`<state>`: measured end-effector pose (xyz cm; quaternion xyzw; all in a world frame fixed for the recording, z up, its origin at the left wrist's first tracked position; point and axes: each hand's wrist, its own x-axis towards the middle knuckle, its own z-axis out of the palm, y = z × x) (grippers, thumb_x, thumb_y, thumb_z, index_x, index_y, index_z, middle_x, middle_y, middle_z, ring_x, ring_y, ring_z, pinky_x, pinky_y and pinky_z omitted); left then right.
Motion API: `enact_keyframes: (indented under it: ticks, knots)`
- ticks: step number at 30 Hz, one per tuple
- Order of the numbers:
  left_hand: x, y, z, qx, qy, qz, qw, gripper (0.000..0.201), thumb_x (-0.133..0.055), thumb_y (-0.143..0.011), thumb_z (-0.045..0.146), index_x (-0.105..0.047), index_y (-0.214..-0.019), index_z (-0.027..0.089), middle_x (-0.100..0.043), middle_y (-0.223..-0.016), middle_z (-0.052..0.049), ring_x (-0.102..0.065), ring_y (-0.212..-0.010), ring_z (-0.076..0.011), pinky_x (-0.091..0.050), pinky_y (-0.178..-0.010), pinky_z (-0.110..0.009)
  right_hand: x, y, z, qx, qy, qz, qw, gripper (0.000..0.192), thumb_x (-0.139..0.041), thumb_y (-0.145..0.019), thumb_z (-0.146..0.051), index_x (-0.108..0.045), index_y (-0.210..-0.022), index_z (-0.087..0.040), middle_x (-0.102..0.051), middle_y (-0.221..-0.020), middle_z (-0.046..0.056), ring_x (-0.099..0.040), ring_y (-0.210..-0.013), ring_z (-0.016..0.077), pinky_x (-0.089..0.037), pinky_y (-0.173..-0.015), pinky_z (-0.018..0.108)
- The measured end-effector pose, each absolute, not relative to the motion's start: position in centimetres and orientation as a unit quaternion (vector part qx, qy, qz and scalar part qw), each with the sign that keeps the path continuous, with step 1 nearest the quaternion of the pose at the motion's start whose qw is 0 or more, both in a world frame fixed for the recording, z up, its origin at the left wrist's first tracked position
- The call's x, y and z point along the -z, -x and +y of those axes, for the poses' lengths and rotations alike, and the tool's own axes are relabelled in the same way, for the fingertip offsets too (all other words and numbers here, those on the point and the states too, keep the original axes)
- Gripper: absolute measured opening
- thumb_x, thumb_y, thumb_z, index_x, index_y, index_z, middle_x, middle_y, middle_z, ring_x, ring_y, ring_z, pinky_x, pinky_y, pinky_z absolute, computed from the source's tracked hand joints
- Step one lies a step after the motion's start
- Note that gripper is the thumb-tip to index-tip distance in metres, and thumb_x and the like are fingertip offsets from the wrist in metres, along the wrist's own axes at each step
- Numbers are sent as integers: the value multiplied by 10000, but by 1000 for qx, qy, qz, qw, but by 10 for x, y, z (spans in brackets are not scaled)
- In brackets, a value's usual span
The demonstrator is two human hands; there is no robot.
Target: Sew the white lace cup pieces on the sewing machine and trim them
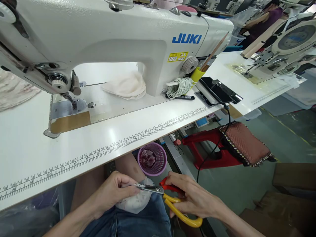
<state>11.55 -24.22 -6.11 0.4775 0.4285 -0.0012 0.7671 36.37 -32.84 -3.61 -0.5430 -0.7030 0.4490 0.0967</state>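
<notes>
My left hand (112, 192) grips a small white fabric piece (137, 202) over my lap, below the table edge. My right hand (191, 197) holds scissors (170, 197) with red and yellow handles; the blades point left and meet the fabric at my left fingertips. A white JUKI sewing machine (118, 39) stands on the white table (103, 148), its needle area (72, 103) at the left. A folded white cloth (125, 86) lies under the machine arm.
A purple mesh basket (152, 159) with scraps sits below the table edge. A red stool with a brown cushion (243, 143) stands to the right. A coil of white cord (179, 87), a black pen and a phone (219, 90) lie beside the machine. Another machine (283, 46) is at far right.
</notes>
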Motion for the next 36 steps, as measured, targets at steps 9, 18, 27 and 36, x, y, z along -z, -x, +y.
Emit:
enact_keyframes:
  ticks: [9,18,27,36]
  knots:
    - [62,-113,-242,-9,-473,417,776,374,-696,-680,471,-741,-717,102,-436,-503,27,-279,-487,-71,-164,-462,-220,38,-361,-327,-462,529,-708,76,381,-634,-767,-525,-515,-909,-193,-534,-816,1,-442,-641,123,-282,-540,213]
    - [62,-108,-244,-23,-474,412,778,334,-709,-677,450,-751,-719,122,-449,-489,34,-271,-488,-68,-178,-457,-205,43,-357,-327,-463,525,-710,77,373,-697,-728,-464,-499,-896,-196,-551,-841,-10,-455,-648,113,-307,-554,204]
    - [57,-110,-243,-14,-484,417,769,329,-708,-676,432,-747,-704,106,-453,-495,28,-300,-500,-75,-179,-463,-211,48,-360,-329,-439,533,-718,87,389,-721,-708,-435,-480,-903,-201,-542,-821,-19,-448,-643,110,-304,-565,202]
    - [54,-122,-243,-3,-481,424,767,378,-707,-661,478,-739,-687,102,-489,-473,21,-302,-471,-72,-191,-446,-205,64,-362,-343,-416,548,-716,118,349,-675,-754,-455,-470,-859,-193,-467,-726,-42,-365,-557,83,-266,-501,209]
